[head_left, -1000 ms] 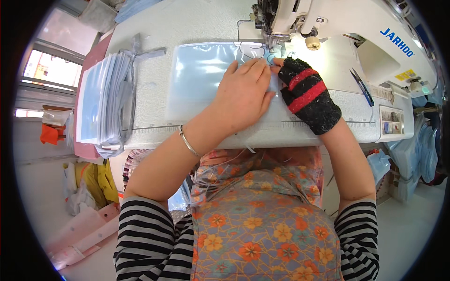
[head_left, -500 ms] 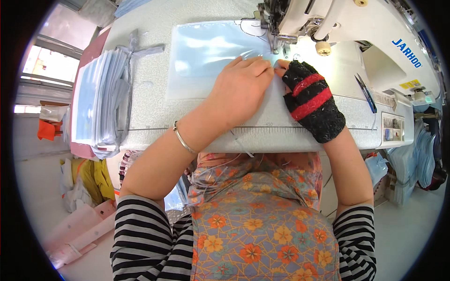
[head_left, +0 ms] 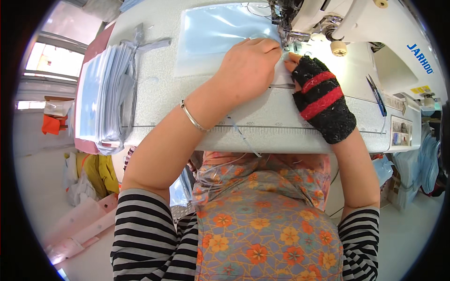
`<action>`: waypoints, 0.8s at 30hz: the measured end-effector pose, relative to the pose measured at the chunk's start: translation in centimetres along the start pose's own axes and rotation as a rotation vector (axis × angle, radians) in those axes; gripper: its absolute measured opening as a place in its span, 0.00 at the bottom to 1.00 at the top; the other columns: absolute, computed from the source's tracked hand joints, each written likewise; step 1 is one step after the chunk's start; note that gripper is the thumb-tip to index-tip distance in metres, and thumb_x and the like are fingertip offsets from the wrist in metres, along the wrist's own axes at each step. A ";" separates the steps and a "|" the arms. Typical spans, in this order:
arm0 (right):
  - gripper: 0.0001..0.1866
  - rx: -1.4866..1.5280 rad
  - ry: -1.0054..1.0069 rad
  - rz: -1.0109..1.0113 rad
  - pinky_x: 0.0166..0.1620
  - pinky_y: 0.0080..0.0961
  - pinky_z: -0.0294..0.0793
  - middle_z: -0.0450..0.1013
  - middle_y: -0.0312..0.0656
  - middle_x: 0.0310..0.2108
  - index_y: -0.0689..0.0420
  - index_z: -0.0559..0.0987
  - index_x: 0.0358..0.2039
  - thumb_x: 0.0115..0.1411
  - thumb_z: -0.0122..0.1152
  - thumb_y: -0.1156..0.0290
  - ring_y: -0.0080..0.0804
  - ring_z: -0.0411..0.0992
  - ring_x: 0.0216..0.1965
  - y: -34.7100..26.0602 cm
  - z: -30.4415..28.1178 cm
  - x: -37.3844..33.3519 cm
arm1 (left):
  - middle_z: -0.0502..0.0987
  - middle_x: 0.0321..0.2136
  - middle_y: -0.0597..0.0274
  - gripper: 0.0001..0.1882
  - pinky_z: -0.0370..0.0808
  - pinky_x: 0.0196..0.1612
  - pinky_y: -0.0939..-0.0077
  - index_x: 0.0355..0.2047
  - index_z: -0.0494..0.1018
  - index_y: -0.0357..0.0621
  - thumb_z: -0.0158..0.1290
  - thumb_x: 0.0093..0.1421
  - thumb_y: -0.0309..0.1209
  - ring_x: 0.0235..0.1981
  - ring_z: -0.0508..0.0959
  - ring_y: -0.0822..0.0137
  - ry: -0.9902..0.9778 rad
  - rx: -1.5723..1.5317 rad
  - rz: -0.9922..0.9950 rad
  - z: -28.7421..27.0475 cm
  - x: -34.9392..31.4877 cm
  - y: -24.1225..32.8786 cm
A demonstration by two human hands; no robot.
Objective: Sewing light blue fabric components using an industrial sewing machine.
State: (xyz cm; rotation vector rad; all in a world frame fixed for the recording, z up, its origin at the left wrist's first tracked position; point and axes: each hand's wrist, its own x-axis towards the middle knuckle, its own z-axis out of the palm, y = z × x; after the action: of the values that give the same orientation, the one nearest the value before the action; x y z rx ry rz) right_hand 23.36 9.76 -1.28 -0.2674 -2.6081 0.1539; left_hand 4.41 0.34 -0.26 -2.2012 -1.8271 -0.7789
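Light-blue plastic sheet: on bench, partly beneath left hand, left of gloved right hand; both hands' fingers curled, grip cannot be told. Sewing machine: blue lettering, yellow label.

On the table, the stack lies left; the sheet, centre; snips, right.
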 end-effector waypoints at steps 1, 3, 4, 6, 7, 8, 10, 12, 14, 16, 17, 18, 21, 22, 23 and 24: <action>0.23 0.007 0.006 -0.004 0.57 0.41 0.71 0.72 0.50 0.53 0.59 0.75 0.51 0.53 0.53 0.83 0.51 0.71 0.52 0.0 0.0 -0.1 | 0.77 0.46 0.54 0.16 0.77 0.48 0.63 0.43 0.76 0.37 0.53 0.53 0.21 0.45 0.78 0.53 0.001 0.009 -0.003 0.0 0.0 0.1; 0.23 -0.005 0.015 -0.002 0.57 0.41 0.71 0.72 0.50 0.53 0.59 0.75 0.51 0.53 0.54 0.83 0.51 0.71 0.52 0.1 0.2 -0.1 | 0.77 0.46 0.55 0.16 0.77 0.48 0.63 0.44 0.76 0.37 0.53 0.53 0.21 0.45 0.78 0.53 0.001 0.006 0.005 0.0 0.1 0.1; 0.23 -0.015 0.024 -0.004 0.57 0.41 0.71 0.72 0.50 0.53 0.59 0.75 0.51 0.53 0.54 0.83 0.51 0.71 0.52 0.2 0.3 -0.1 | 0.77 0.47 0.55 0.16 0.77 0.48 0.63 0.44 0.76 0.37 0.53 0.53 0.21 0.45 0.78 0.53 0.002 0.007 0.009 -0.1 0.1 0.1; 0.23 0.003 0.026 -0.002 0.57 0.42 0.71 0.72 0.50 0.53 0.59 0.75 0.51 0.53 0.54 0.83 0.51 0.71 0.52 0.2 0.2 0.0 | 0.77 0.47 0.56 0.17 0.77 0.48 0.63 0.44 0.75 0.38 0.53 0.53 0.21 0.45 0.78 0.53 -0.011 0.010 0.003 -0.1 0.2 0.2; 0.22 0.022 0.026 0.000 0.57 0.42 0.71 0.72 0.50 0.53 0.59 0.76 0.51 0.53 0.54 0.83 0.52 0.71 0.52 0.1 0.2 -0.1 | 0.77 0.47 0.56 0.17 0.77 0.49 0.63 0.45 0.75 0.39 0.54 0.53 0.21 0.45 0.78 0.53 -0.023 0.011 -0.005 -0.2 0.2 0.2; 0.22 0.021 0.027 0.004 0.57 0.42 0.71 0.72 0.50 0.53 0.59 0.76 0.51 0.53 0.54 0.83 0.52 0.71 0.52 0.2 0.2 -0.1 | 0.77 0.47 0.56 0.17 0.77 0.49 0.63 0.45 0.75 0.39 0.54 0.53 0.21 0.45 0.78 0.53 -0.025 0.009 -0.003 -0.3 0.2 0.2; 0.21 -0.024 0.037 -0.008 0.56 0.41 0.72 0.72 0.50 0.53 0.59 0.76 0.50 0.54 0.54 0.83 0.51 0.71 0.52 0.5 0.5 -0.2 | 0.77 0.47 0.56 0.15 0.77 0.47 0.61 0.44 0.75 0.41 0.53 0.54 0.24 0.44 0.78 0.52 -0.035 -0.032 -0.021 -0.5 0.5 -0.3; 0.21 -0.026 0.043 0.002 0.56 0.41 0.72 0.73 0.50 0.52 0.59 0.76 0.49 0.54 0.54 0.82 0.50 0.71 0.52 0.7 0.9 -0.2 | 0.77 0.42 0.56 0.13 0.78 0.44 0.61 0.40 0.76 0.41 0.52 0.54 0.25 0.42 0.79 0.53 -0.104 0.016 0.017 -1.9 1.8 -2.6; 0.20 -0.031 0.051 0.009 0.55 0.40 0.72 0.73 0.49 0.51 0.59 0.77 0.49 0.54 0.54 0.82 0.50 0.72 0.51 0.8 0.7 -0.1 | 0.77 0.38 0.56 0.10 0.79 0.42 0.61 0.37 0.76 0.41 0.52 0.53 0.26 0.40 0.80 0.54 -0.171 0.066 0.056 -3.2 2.1 -3.8; 0.17 0.080 0.028 0.113 0.54 0.39 0.72 0.74 0.50 0.50 0.59 0.77 0.47 0.56 0.54 0.79 0.50 0.72 0.50 1.0 -0.1 0.0 | 0.76 0.38 0.57 0.09 0.79 0.41 0.61 0.37 0.76 0.44 0.51 0.56 0.28 0.39 0.80 0.54 -0.338 0.136 0.086 -3.9 2.0 -4.0; 0.17 0.077 0.031 0.117 0.54 0.39 0.72 0.74 0.50 0.50 0.59 0.77 0.47 0.56 0.54 0.79 0.50 0.72 0.50 0.7 -0.7 0.1 | 0.76 0.38 0.57 0.09 0.79 0.41 0.61 0.37 0.76 0.44 0.51 0.56 0.28 0.39 0.80 0.54 -0.338 0.136 0.091 -4.3 2.0 -3.1; 0.16 0.173 0.056 0.098 0.54 0.39 0.72 0.74 0.49 0.50 0.59 0.78 0.46 0.57 0.55 0.78 0.49 0.73 0.50 0.1 -1.3 0.2 | 0.75 0.36 0.58 0.07 0.79 0.41 0.61 0.35 0.76 0.43 0.51 0.56 0.29 0.39 0.80 0.55 -0.414 0.103 0.098 -4.7 1.4 -1.8; 0.12 0.094 0.054 -0.046 0.52 0.38 0.73 0.75 0.49 0.49 0.59 0.79 0.43 0.58 0.57 0.74 0.47 0.74 0.48 -1.1 -1.2 1.1 | 0.75 0.39 0.59 0.09 0.78 0.44 0.60 0.37 0.75 0.43 0.51 0.58 0.31 0.45 0.78 0.56 -0.484 0.019 0.132 -5.3 0.9 -1.1; 0.12 0.090 0.020 -0.025 0.53 0.38 0.73 0.75 0.48 0.48 0.59 0.79 0.43 0.58 0.57 0.73 0.47 0.73 0.48 -1.5 -1.3 1.2 | 0.75 0.43 0.58 0.11 0.76 0.48 0.58 0.40 0.75 0.43 0.51 0.59 0.32 0.49 0.76 0.56 -0.482 -0.029 0.141 -5.5 0.5 -1.1; 0.12 0.085 0.018 -0.028 0.53 0.38 0.73 0.75 0.48 0.48 0.59 0.79 0.43 0.58 0.57 0.73 0.47 0.73 0.48 -1.3 -1.1 0.9 | 0.75 0.43 0.58 0.11 0.76 0.48 0.58 0.40 0.75 0.43 0.51 0.59 0.32 0.49 0.76 0.56 -0.475 -0.030 0.142 -4.8 -0.2 -1.2; 0.12 0.066 0.017 0.000 0.53 0.39 0.73 0.75 0.48 0.49 0.58 0.79 0.43 0.58 0.57 0.73 0.47 0.73 0.48 -0.9 -0.6 0.6 | 0.73 0.49 0.55 0.16 0.72 0.54 0.53 0.46 0.73 0.44 0.52 0.59 0.35 0.55 0.72 0.54 -0.329 0.025 0.197 -3.4 -1.4 -1.5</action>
State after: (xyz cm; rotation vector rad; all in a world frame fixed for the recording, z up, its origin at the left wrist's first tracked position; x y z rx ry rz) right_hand 23.05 9.04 -0.34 -0.2445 -2.5809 0.2361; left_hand 1.86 -2.04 1.61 -2.5663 -1.6991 -0.3712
